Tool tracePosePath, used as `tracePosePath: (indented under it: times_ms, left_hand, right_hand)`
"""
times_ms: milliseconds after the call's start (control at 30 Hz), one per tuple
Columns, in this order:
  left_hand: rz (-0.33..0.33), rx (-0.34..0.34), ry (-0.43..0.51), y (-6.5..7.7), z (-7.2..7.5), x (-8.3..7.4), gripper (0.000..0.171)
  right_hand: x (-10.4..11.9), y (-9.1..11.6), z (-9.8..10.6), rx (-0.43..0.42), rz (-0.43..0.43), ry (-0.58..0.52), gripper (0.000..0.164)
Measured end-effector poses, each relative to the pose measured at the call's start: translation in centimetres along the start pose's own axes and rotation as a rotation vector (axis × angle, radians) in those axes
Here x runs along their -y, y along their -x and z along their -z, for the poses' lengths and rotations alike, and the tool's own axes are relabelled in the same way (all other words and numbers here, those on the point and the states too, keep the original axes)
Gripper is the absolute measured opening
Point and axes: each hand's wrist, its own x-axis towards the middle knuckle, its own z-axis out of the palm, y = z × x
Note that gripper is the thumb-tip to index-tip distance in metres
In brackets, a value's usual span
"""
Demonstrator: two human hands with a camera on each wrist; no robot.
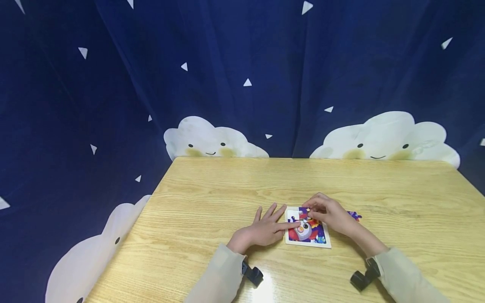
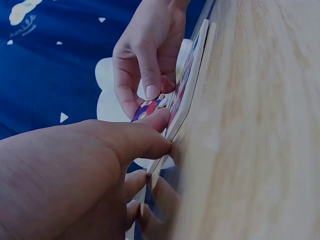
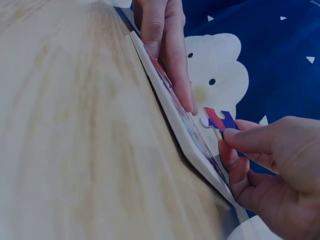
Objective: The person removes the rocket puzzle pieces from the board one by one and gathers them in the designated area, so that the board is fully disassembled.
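mostly done, we judge: the puzzle tray (image 1: 307,229) is nearly filled, with one loose piece (image 1: 355,216) lying just beyond our right hand (image 1: 329,213). that hand pinches a puzzle piece (image 3: 219,120) over the tray's far corner; our left hand (image 1: 262,229) lies flat, fingertips (image 2: 159,119) pressing the tray's near edge

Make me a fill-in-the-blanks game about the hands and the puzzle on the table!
1. The right hand pinches a puzzle ____.
2. The left hand presses its straight fingers on the puzzle board, which lies on a ____ table.
3. The curtain behind the table shows smiling white ____.

Missing words: piece; wooden; clouds
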Motion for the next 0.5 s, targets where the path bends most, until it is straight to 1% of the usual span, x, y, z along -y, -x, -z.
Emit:
tracePosePath:
  times_ms: [267, 500]
  left_hand:
    - [0.0, 0.001, -0.005, 0.09, 0.07, -0.04, 0.05]
    - [-0.002, 0.003, -0.007, 0.12, 0.14, -0.13, 0.049]
  right_hand:
    - [-0.15, 0.23, 0.61, -0.007, -0.028, 0.029, 0.021]
    - [-0.5, 0.46, 0.99, -0.021, -0.014, 0.024, 0.02]
